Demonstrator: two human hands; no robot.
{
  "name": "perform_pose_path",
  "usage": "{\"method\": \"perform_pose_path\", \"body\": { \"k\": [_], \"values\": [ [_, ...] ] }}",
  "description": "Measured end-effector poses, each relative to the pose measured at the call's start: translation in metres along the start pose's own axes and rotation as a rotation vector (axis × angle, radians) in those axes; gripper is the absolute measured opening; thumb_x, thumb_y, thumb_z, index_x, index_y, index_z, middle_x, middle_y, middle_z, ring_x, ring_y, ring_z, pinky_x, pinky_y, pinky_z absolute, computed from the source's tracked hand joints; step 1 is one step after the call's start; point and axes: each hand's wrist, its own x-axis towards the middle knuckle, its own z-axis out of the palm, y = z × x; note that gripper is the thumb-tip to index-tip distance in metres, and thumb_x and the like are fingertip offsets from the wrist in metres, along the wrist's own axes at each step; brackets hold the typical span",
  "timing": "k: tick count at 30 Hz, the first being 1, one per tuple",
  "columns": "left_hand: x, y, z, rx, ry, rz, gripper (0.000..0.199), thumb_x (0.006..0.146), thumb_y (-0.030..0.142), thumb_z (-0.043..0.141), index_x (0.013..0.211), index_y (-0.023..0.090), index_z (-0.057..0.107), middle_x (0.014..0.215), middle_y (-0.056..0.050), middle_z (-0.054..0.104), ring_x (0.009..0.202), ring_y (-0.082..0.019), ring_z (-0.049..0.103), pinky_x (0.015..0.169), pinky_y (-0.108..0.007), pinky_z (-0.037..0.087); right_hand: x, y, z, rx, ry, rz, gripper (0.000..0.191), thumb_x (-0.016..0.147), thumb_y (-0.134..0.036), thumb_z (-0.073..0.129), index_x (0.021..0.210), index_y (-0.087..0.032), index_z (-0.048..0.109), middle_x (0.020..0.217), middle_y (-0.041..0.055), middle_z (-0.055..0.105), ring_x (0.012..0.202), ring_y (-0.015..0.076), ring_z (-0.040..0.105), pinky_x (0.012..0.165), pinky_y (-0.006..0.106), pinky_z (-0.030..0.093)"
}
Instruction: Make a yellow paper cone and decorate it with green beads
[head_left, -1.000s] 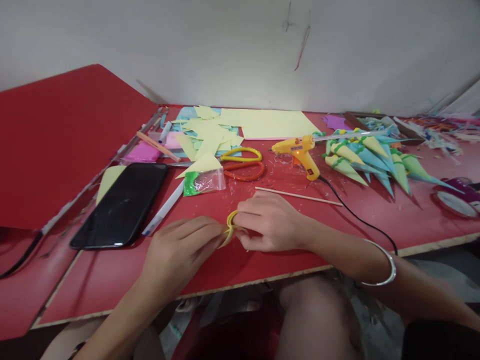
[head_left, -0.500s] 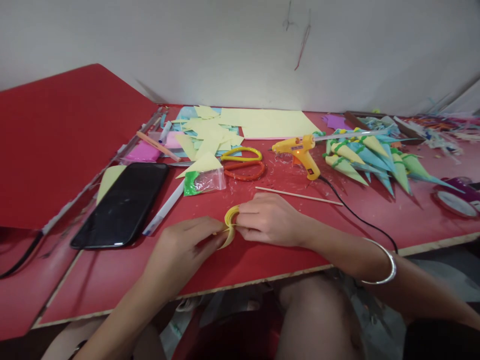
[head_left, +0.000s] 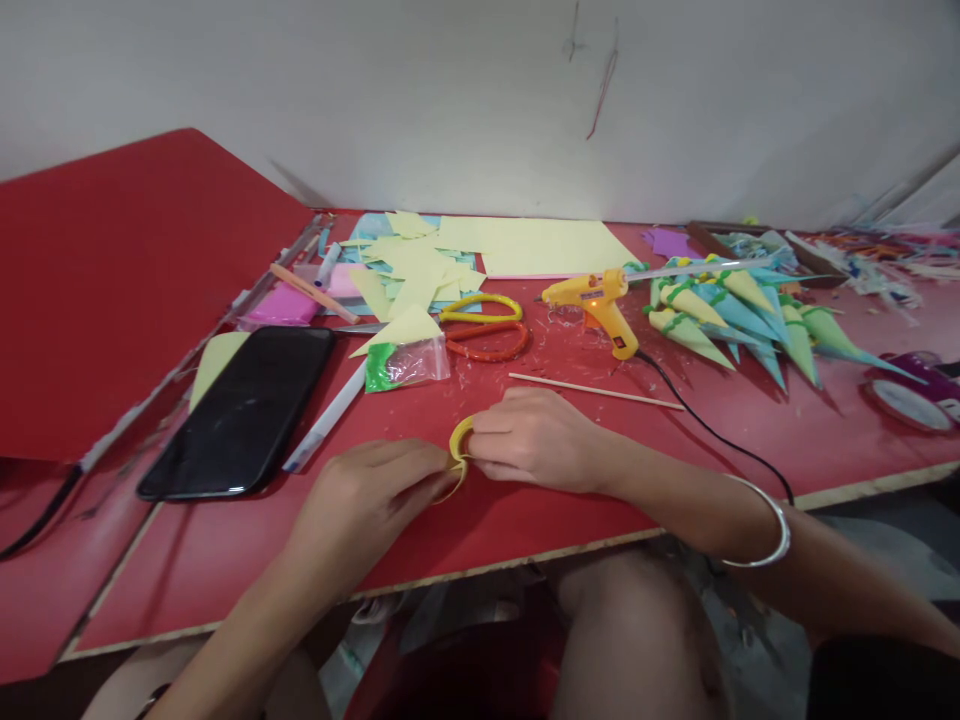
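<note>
Between my two hands, low over the red table [head_left: 480, 545], is a curled yellow paper strip [head_left: 460, 437]. My left hand [head_left: 382, 485] pinches its lower left end with closed fingers. The fingers of my right hand [head_left: 536, 440] are closed around its curved upper part and hide some of it. Just beyond my right hand lies a thin wooden stick [head_left: 596, 391]. A small zip bag [head_left: 409, 364] with something green in it lies beyond my left hand.
A yellow glue gun [head_left: 592, 300] lies farther back, its cord [head_left: 712, 430] running right. Scissors [head_left: 484, 325] rest near yellow paper scraps [head_left: 409, 260]. Yellow and blue paper cones [head_left: 735, 310] are piled right. A black phone [head_left: 240, 415] and white pen [head_left: 326, 420] lie left.
The yellow strip has shifted slightly between my fingers, and its lower tail now appears thinner. My left fingers have closed in a little nearer the curl. Objects on the table stay put.
</note>
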Motion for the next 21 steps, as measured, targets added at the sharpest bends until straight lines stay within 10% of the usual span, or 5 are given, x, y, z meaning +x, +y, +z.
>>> {"method": "perform_pose_path", "body": {
  "k": [21],
  "values": [
    [-0.0069,-0.0040,0.0078,0.232,0.075,0.046,0.038,0.090,0.034,0.035,0.064,0.020,0.058,0.060,0.001,0.065,0.052,-0.013,0.057,0.049,-0.023,0.040,-0.0017,0.0006,-0.0063,-0.062,-0.011,-0.095,0.028,0.092,-0.013,0.034,0.078,-0.015,0.058,0.072,0.0010,0.059,0.062,0.0117,0.045,0.056,0.027,0.020]
  ]
}}
